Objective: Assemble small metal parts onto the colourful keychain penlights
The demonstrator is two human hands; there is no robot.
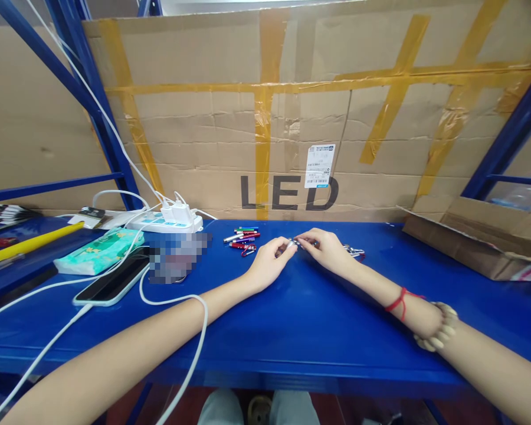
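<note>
My left hand (269, 262) and my right hand (325, 247) meet over the blue table (292, 330), fingers pinched together on a small silvery metal piece (294, 242) held between them. A few silver pieces with clips (354, 252) lie just behind my right hand. To the left of my left hand lies a small pile of thin coloured pen-like tubes (242, 237), red, green and silver. A red string and a bead bracelet (438, 330) sit on my right wrist.
A phone (110, 282) on a white cable (177, 301), a green tissue pack (100, 251) and a white power strip (172, 221) lie at the left. An open cardboard box (473, 242) stands at the right. A taped cardboard wall marked LED (287, 192) closes the back.
</note>
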